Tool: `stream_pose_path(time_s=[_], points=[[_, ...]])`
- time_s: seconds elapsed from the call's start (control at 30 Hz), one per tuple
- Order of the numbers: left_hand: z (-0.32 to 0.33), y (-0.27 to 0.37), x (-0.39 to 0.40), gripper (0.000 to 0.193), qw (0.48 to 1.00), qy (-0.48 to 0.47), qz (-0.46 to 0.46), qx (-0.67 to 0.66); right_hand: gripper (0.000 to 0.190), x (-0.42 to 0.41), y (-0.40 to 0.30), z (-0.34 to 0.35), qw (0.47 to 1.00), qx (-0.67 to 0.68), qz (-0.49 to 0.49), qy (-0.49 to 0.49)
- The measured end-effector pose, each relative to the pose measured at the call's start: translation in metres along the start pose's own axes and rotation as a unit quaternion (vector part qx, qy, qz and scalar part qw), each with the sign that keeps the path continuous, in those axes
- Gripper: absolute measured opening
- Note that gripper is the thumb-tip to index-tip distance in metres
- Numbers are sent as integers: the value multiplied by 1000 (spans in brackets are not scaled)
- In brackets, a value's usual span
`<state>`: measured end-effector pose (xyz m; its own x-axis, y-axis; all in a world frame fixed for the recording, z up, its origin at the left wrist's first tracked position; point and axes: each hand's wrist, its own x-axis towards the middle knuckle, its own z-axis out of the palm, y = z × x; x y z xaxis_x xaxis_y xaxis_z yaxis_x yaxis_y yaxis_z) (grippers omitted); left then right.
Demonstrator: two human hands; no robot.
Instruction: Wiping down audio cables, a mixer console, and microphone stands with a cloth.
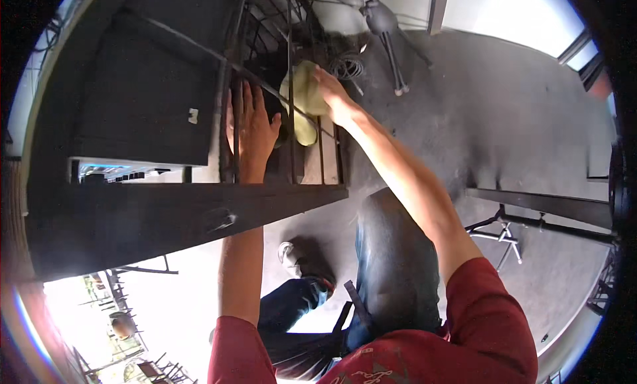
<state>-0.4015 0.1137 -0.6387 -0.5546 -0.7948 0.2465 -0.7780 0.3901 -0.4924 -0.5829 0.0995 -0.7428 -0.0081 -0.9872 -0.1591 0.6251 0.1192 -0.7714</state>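
My right hand (pixel 334 96) has a yellow-green cloth (pixel 304 85) bunched under its fingers, inside a black metal rack frame (pixel 291 150). A thin diagonal bar crosses in front of the cloth, and its lower end hangs down over a lower surface. To the left, my left hand (pixel 253 120) reaches in past a wide dark beam (pixel 164 220), fingers spread and pointing away from me. An upright bar overlaps its fingers; whether the palm presses on anything is hidden. The left hand holds nothing visible.
Left of the rack is a large black panel (pixel 144 95), with a device with knobs (pixel 124 172) below it. A coiled cable (pixel 347 67) lies on the floor near a black stand (pixel 390 46). A metal-legged stand (pixel 505 237) is at right. My knee (pixel 398 244) is close below.
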Motion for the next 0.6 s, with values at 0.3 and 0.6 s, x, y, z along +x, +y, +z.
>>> stream_pose_path(time_s=[0.3, 0.6], points=[[32, 5, -5, 63, 967, -40, -51, -245, 47, -107, -84, -3, 990, 34, 3, 136], [19, 19, -64, 49, 937, -119, -19, -326, 49, -170, -170, 93, 935, -104, -243, 234]])
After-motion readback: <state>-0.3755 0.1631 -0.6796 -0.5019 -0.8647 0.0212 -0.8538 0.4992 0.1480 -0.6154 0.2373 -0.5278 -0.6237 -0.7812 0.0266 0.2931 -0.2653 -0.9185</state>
